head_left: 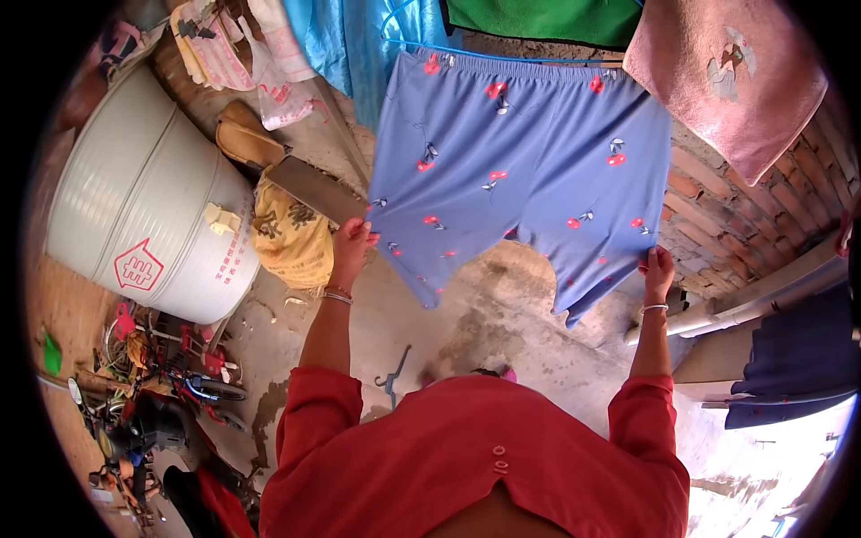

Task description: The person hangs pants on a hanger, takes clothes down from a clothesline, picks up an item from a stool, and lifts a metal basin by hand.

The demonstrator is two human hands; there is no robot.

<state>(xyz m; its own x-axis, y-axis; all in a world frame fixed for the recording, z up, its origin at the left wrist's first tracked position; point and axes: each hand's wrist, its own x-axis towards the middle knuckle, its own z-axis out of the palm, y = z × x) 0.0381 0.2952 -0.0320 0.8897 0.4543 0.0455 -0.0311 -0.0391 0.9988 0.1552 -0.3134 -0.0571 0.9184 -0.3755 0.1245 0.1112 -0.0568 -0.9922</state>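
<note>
Blue shorts (pixel 529 152) with a red cherry print hang by their gathered waistband from a blue hanger (pixel 404 40) at the top centre. My left hand (pixel 356 240) pinches the shorts' left edge near the leg hem, with bracelets on the wrist. On the other side, my right hand (pixel 659 265) pinches the edge of the right leg near its hem, a light bangle on its wrist. Between the two hands the fabric is spread wide, and both leg hems droop in points.
A pink towel (pixel 726 81), a green cloth (pixel 543 20) and shiny blue fabric (pixel 336 45) hang above. A big white drum (pixel 148 197) and a yellow sack (pixel 289 235) stand left, bicycles (pixel 193 377) below. A dark hanger (pixel 392 377) lies on the floor.
</note>
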